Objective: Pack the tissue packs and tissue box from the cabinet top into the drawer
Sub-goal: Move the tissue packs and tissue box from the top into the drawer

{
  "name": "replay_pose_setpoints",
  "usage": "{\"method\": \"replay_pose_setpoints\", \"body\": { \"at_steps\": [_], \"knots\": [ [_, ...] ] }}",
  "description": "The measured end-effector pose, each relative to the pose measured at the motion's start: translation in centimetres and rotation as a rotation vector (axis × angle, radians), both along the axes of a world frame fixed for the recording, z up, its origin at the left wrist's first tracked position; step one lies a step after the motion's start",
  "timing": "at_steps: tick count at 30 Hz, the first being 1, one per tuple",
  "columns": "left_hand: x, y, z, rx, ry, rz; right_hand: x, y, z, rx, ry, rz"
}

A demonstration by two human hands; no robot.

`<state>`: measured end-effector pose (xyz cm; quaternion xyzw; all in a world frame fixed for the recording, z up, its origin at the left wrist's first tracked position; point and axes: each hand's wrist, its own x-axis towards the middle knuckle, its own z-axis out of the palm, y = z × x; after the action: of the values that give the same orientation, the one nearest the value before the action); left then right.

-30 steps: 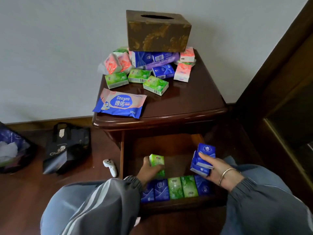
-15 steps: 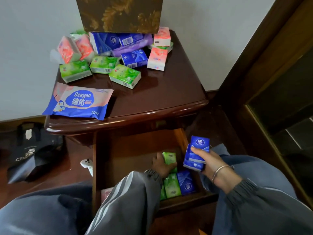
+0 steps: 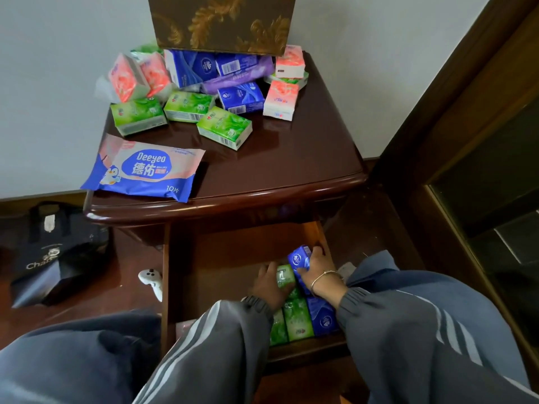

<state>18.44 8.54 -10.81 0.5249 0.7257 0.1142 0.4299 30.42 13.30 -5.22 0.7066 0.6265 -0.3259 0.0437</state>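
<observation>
The drawer [image 3: 215,263] of the dark wooden cabinet [image 3: 291,170] stands pulled out below me. Both my hands are down inside it, at its right side. My left hand [image 3: 267,285] grips a green tissue pack [image 3: 285,276], and my right hand [image 3: 318,272] holds a blue tissue pack [image 3: 299,258] just beside it. Green and blue packs [image 3: 303,319] lie in a row at the drawer's front. On the cabinet top lie several green, blue and pink packs [image 3: 224,126], a flat Deeyeo wipes pack [image 3: 145,170] and, at the back, the brown and gold tissue box [image 3: 221,21] resting on a large blue pack.
A dark bag [image 3: 52,252] and a white controller [image 3: 151,279] lie on the wooden floor to the left of the cabinet. A dark wooden frame [image 3: 455,118] rises at the right. My grey-sleeved arms fill the bottom of the view.
My right hand has come down with the blue pack into the drawer, next to my left hand and its green pack. My view has shifted closer and lower.
</observation>
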Motion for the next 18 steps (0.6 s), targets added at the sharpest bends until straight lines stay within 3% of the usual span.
{"method": "replay_pose_setpoints", "body": {
  "at_steps": [7, 13, 18],
  "knots": [
    [-0.3, -0.3, -0.3, -0.027, 0.018, 0.045, -0.2, -1.2, -3.2, -0.110, -0.160, 0.132],
    [-0.6, -0.2, -0.7, 0.035, 0.072, -0.038, 0.2, -2.5, -2.1, 0.470, -0.546, 0.484],
    [-0.2, 0.5, -0.7, 0.115, 0.195, -0.182, 2.6, -1.1, -2.1, 0.265, -0.348, 0.458]
  ]
}}
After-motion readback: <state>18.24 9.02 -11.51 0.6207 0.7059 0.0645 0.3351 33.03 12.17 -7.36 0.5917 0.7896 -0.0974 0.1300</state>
